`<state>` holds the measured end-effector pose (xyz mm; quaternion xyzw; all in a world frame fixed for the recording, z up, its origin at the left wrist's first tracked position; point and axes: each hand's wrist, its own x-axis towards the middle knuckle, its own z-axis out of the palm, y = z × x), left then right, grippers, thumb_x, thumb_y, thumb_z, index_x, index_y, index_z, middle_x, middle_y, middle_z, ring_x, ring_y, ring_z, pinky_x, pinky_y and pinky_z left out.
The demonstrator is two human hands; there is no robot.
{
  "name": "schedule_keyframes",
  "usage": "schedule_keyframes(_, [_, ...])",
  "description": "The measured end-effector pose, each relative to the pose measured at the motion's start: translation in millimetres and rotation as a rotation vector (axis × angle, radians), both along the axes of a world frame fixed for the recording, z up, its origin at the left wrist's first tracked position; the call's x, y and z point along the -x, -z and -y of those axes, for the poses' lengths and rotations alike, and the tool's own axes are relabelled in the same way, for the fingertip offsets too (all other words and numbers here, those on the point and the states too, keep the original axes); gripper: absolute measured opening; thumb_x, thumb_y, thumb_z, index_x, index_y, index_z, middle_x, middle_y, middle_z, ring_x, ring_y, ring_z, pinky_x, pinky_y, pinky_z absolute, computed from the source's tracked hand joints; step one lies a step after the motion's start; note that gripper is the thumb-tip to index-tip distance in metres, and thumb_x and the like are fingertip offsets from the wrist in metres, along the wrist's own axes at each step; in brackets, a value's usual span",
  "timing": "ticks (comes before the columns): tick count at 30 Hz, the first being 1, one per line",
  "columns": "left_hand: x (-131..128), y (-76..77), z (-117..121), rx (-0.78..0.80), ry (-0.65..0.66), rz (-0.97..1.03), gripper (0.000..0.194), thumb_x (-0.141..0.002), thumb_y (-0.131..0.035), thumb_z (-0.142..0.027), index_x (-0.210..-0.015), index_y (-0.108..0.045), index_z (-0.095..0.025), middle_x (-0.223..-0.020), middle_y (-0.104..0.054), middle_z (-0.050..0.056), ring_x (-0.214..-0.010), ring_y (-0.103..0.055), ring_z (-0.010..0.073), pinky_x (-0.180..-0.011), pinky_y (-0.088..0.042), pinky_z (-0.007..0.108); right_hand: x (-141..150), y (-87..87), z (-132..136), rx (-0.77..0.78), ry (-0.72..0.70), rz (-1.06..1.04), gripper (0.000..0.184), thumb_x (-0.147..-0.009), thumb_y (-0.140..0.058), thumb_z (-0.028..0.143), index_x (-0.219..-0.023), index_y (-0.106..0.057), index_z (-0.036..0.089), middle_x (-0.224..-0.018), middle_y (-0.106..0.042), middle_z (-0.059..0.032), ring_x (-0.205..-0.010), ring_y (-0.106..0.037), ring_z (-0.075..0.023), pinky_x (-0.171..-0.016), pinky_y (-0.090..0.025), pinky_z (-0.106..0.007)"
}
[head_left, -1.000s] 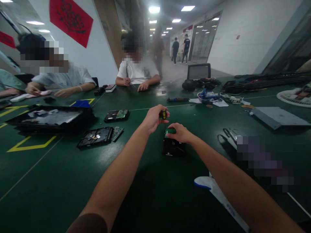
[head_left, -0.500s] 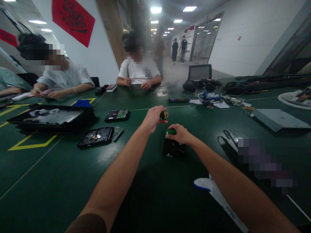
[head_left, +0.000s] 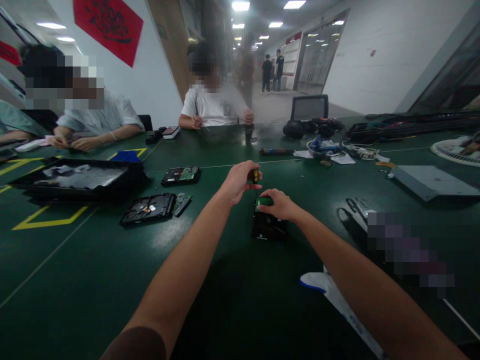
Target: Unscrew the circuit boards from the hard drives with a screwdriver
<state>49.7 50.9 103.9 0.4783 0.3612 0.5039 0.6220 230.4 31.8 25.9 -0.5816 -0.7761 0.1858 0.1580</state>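
Note:
My left hand (head_left: pixel 238 183) is closed around the black-and-yellow handle of a screwdriver (head_left: pixel 255 175). The screwdriver stands upright, its shaft pointing down at the far end of a black hard drive (head_left: pixel 268 228) on the table. My right hand (head_left: pixel 281 204) grips a green circuit board (head_left: pixel 264 201) at that end, thumb and fingers about it. Its fingers partly cover the board and drive. I cannot make out where the screwdriver's tip meets the drive.
To the left lie an opened drive (head_left: pixel 148 210) with a loose circuit board (head_left: pixel 182 204), another drive (head_left: pixel 180 175) and a black tray (head_left: pixel 75 185). A grey metal box (head_left: pixel 435 181) is at right, a white strap (head_left: pixel 348 310) under my right forearm. Co-workers sit across the table (head_left: pixel 221 295).
Both my hands keep their places, with only a slight shift of the view. Across the table, a co-worker's hand has lifted from the tabletop.

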Motion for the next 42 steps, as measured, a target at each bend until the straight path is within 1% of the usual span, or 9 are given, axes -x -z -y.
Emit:
schedule_keyframes(4, [-3.0, 0.9, -0.9, 0.060, 0.006, 0.075, 0.018, -0.080, -0.065, -0.032, -0.087, -0.064, -0.016, -0.084, -0.070, 0.008, -0.078, -0.067, 0.0187, -0.065, -0.060, 0.031, -0.6, 2.1, -1.4, 0.001, 0.004, 0.003, 0.044, -0.085, -0.076, 0.052, -0.122, -0.069, 0.029, -0.125, -0.069, -0.0067, -0.116, -0.064, -0.0296, -0.092, -0.050, -0.040])
schedule_keyframes(9, [-1.0, -1.0, -0.8, -0.045, -0.097, -0.099, 0.022, -0.080, -0.062, -0.035, -0.078, -0.070, -0.014, -0.084, -0.066, 0.008, -0.076, -0.061, 0.0168, -0.053, -0.051, 0.022, -1.1, 1.5, -1.2, 0.010, 0.000, 0.009, 0.045, -0.085, -0.076, 0.053, -0.122, -0.069, 0.029, -0.127, -0.068, -0.0073, -0.116, -0.063, -0.0297, -0.091, -0.050, -0.040])
schedule_keyframes(14, [-2.2, -1.2, -0.1, 0.034, 0.001, -0.025, 0.024, -0.081, -0.065, -0.036, -0.090, -0.069, -0.015, -0.084, -0.069, 0.008, -0.077, -0.066, 0.0184, -0.057, -0.055, 0.026, -1.1, -0.2, 0.3, 0.003, -0.003, 0.009, 0.045, -0.085, -0.075, 0.053, -0.122, -0.069, 0.029, -0.126, -0.068, -0.0074, -0.117, -0.063, -0.0300, -0.091, -0.050, -0.040])
schedule_keyframes(17, [-4.2, 0.9, -0.9, 0.080, 0.007, 0.045, 0.022, -0.081, -0.064, -0.036, -0.090, -0.064, -0.016, -0.085, -0.071, 0.009, -0.077, -0.068, 0.0196, -0.060, -0.057, 0.029, -0.9, 0.4, 0.0, -0.005, 0.004, 0.013, 0.044, -0.084, -0.076, 0.053, -0.121, -0.070, 0.029, -0.125, -0.069, -0.0077, -0.118, -0.063, -0.0308, -0.092, -0.050, -0.041])
schedule_keyframes(24, [-3.1, 0.8, 0.2, -0.093, -0.065, -0.109, 0.020, -0.078, -0.066, -0.036, -0.081, -0.070, -0.016, -0.085, -0.064, 0.007, -0.077, -0.060, 0.0171, -0.052, -0.052, 0.022, -1.1, 1.3, -0.8, 0.001, 0.003, -0.002, 0.044, -0.084, -0.076, 0.052, -0.121, -0.070, 0.029, -0.125, -0.069, -0.0075, -0.116, -0.064, -0.0293, -0.092, -0.050, -0.040])
schedule_keyframes(29, [-7.6, 2.0, 1.8, -0.036, -0.028, -0.015, 0.021, -0.079, -0.068, -0.035, -0.089, -0.066, -0.017, -0.083, -0.066, 0.007, -0.075, -0.064, 0.0187, -0.057, -0.058, 0.029, -1.6, 2.5, -1.9, -0.008, 0.007, 0.011, 0.045, -0.083, -0.077, 0.052, -0.120, -0.069, 0.029, -0.123, -0.070, -0.0067, -0.116, -0.064, -0.0295, -0.092, -0.050, -0.040])
schedule_keyframes(33, [-9.2, 4.9, 0.5, 0.001, 0.004, 0.048, 0.020, -0.081, -0.063, -0.035, -0.087, -0.063, -0.017, -0.082, -0.068, 0.008, -0.078, -0.067, 0.0209, -0.059, -0.059, 0.031, -1.7, 4.2, -3.1, -0.006, 0.005, 0.014, 0.045, -0.083, -0.077, 0.053, -0.120, -0.070, 0.029, -0.125, -0.069, -0.0068, -0.117, -0.064, -0.0297, -0.093, -0.050, -0.040])
schedule_keyframes(39, [-4.2, 3.7, -1.7, -0.105, -0.122, -0.127, 0.024, -0.080, -0.061, -0.038, -0.076, -0.068, -0.015, -0.085, -0.063, 0.009, -0.078, -0.061, 0.0190, -0.052, -0.054, 0.025, -1.3, 1.8, -0.8, 0.013, -0.002, -0.002, 0.043, -0.085, -0.075, 0.054, -0.120, -0.070, 0.029, -0.126, -0.068, -0.0071, -0.116, -0.064, -0.0290, -0.091, -0.050, -0.039])
schedule_keyframes(42, [-5.1, 3.2, -0.8, -0.088, -0.077, -0.111, 0.023, -0.081, -0.062, -0.038, -0.082, -0.068, -0.016, -0.083, -0.065, 0.008, -0.076, -0.062, 0.0194, -0.054, -0.056, 0.027, -1.1, 0.2, -0.2, 0.010, -0.005, 0.002, 0.044, -0.085, -0.075, 0.054, -0.120, -0.070, 0.029, -0.127, -0.068, -0.0073, -0.116, -0.063, -0.0292, -0.091, -0.050, -0.040])
